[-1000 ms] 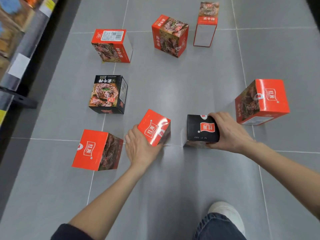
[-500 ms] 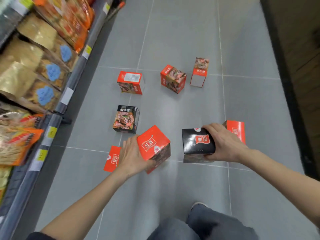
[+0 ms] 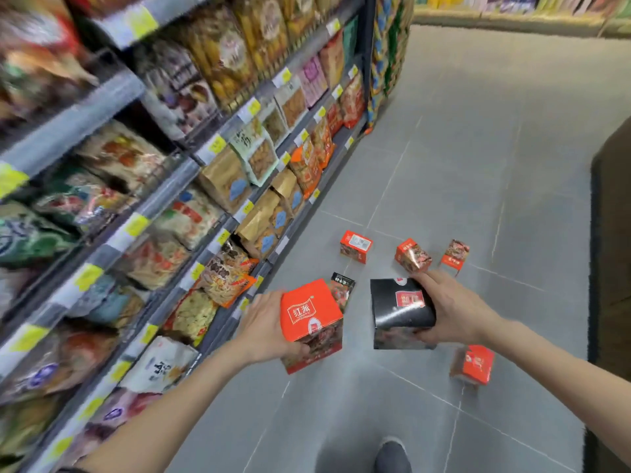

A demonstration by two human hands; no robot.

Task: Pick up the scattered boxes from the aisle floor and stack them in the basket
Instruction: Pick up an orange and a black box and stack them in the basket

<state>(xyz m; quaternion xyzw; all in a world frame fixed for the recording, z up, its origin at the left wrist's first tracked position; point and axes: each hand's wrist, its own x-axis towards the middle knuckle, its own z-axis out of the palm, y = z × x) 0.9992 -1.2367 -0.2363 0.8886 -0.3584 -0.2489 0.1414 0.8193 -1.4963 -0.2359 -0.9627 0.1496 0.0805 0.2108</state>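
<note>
My left hand (image 3: 263,331) grips an orange-red box (image 3: 309,317) and my right hand (image 3: 456,310) a black box (image 3: 397,310), both clear of the aisle floor (image 3: 444,165), basket out of view; each one-handed hold could slip, and the stray red box (image 3: 473,365) near my shoe (image 3: 392,455) invites a stumble.

Glossy cardboard boxes (image 3: 403,312), smooth floor tiles (image 3: 478,165)

I read 红派 in white on the top face of the orange-red cardboard box (image 3: 309,310). On the black cardboard box (image 3: 392,310), the red label (image 3: 409,298) is too blurred for me to read, and so are the yellow shelf tags (image 3: 136,224).
</note>
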